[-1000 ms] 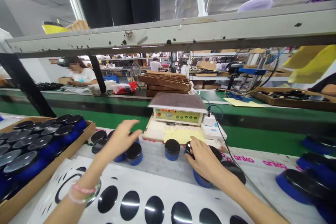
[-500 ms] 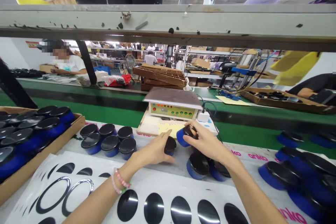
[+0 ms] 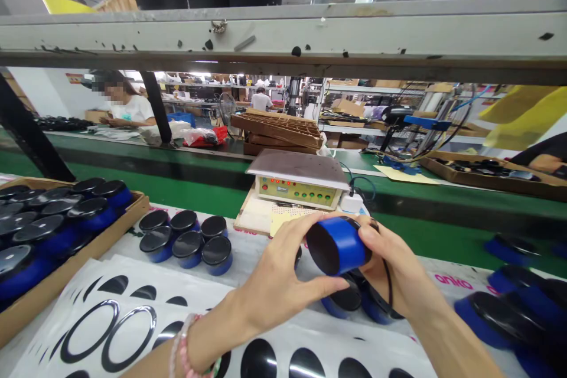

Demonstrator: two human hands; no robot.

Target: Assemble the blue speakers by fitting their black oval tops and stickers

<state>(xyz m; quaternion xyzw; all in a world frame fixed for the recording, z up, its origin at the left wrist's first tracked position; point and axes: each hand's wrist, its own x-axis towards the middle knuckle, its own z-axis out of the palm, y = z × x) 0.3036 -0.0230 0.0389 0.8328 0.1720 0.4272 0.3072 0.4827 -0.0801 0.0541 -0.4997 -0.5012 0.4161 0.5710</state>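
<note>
My right hand (image 3: 392, 254) grips a short blue cylinder with black ends (image 3: 348, 242), tilted so its dark round end faces left. A thin black curved strip (image 3: 388, 283) shows beside the right fingers; what it belongs to is hidden. My left hand (image 3: 283, 271) is open around the cylinder's left side, fingers above and thumb stretched out below. Whether the left fingertips touch it I cannot tell. Below the hands stand more blue cylinders with glossy black tops (image 3: 343, 295), partly covered by the right hand. White sheets with black ovals (image 3: 259, 357) lie under my left forearm.
Several like cylinders (image 3: 186, 245) stand in rows at left, beside a full cardboard box (image 3: 101, 236). More (image 3: 496, 313) lie at right. A control box with lit buttons (image 3: 296, 183) stands ahead under a shelf beam (image 3: 274, 35). Beyond the green belt (image 3: 199, 171), people sit.
My right hand has tipped the cylinder and brought it nearer to me, dark end turned left. My left hand has come up beside it. The camera view has shifted a little left.
</note>
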